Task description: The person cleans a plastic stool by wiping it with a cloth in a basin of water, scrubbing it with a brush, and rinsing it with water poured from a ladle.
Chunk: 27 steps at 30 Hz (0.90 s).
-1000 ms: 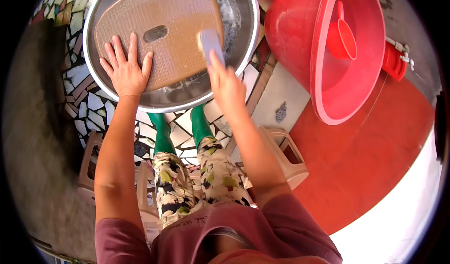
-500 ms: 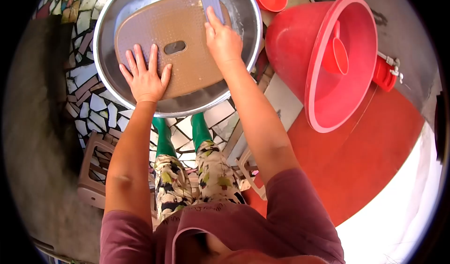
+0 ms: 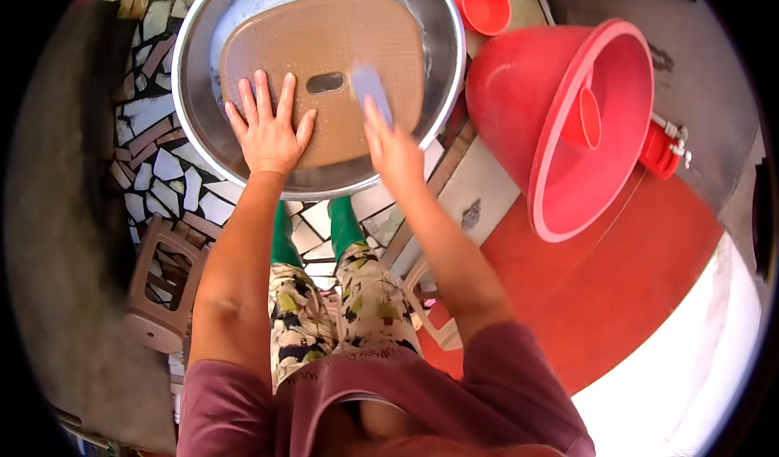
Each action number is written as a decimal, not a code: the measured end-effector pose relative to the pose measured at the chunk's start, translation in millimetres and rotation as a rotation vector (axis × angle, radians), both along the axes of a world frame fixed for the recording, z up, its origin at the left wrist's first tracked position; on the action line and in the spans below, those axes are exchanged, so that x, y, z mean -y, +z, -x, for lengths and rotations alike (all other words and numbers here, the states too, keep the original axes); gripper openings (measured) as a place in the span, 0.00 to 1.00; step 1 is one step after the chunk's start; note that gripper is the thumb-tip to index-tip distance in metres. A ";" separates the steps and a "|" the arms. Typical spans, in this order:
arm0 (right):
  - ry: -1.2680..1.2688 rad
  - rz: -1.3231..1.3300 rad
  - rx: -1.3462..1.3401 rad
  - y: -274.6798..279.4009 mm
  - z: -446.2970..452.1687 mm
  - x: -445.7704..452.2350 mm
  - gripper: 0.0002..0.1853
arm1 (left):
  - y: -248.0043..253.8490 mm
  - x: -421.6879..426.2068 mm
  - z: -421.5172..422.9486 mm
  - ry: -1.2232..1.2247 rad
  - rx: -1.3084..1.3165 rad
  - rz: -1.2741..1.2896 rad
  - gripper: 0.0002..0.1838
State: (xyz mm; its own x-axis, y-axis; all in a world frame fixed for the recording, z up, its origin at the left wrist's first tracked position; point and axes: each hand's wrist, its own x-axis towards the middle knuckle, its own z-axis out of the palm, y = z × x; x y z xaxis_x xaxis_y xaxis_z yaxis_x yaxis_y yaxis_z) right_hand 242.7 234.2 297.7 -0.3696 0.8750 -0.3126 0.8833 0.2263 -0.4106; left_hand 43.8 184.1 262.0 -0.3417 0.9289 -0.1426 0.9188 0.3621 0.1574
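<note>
A brown plastic stool (image 3: 369, 31) lies in a wide metal basin (image 3: 185, 104), its textured seat facing up with an oval hole in the middle. My left hand (image 3: 272, 139) rests flat on the left part of the seat, fingers spread. In my right hand (image 3: 395, 150) is a purple scrub brush (image 3: 373, 92), blurred by motion, over the seat's right side near the hole. The brush's underside is hidden. Whitish wet residue shows on the basin's inner wall.
A large red tub (image 3: 515, 100) lies tilted at the right with a red dipper (image 3: 581, 120) inside. Another red dipper (image 3: 487, 8) is beside the basin. A brown plastic stool frame (image 3: 166, 287) stands left of my legs, on stone-patchwork floor (image 3: 174, 181).
My right hand has drawn the brush down the seat, toward me. My left hand stays on the seat. The whole view has shifted slightly, with the basin now a little further right.
</note>
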 end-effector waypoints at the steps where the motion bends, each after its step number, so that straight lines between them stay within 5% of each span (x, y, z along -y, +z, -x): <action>1: -0.005 -0.041 -0.162 2.5 -19.8 31.6 0.26 | 0.2 -0.7 2.5 0.026 0.002 0.006 0.34; 7: 0.130 -0.145 -0.024 -10.8 52.6 -54.2 0.24 | 0.3 1.9 2.9 0.017 0.035 -0.020 0.34; 13: 0.222 -0.046 -0.105 6.1 -10.0 25.3 0.26 | 0.3 1.4 8.7 0.045 0.083 -0.031 0.34; 17: 0.343 0.052 0.090 33.9 22.3 -3.8 0.27 | -0.2 5.9 10.1 0.051 0.114 -0.050 0.34; 19: -0.206 0.848 -0.112 57.7 59.3 -39.7 0.27 | -1.5 8.3 10.5 0.064 0.131 -0.049 0.34; 20: -0.486 1.069 -0.253 64.7 64.9 -46.6 0.21 | -0.9 7.0 11.8 0.061 0.145 -0.057 0.34; 21: -0.479 1.062 -0.243 61.3 61.9 -43.6 0.21 | 0.4 7.3 12.3 0.071 0.151 -0.064 0.34; 23: -1.161 1.692 -0.985 43.0 51.1 -30.0 0.13 | 0.1 8.1 13.4 0.068 0.173 -0.079 0.34; 27: -1.499 1.930 -1.739 41.7 91.2 -7.7 0.13 | -1.5 9.4 12.7 0.068 0.190 -0.097 0.34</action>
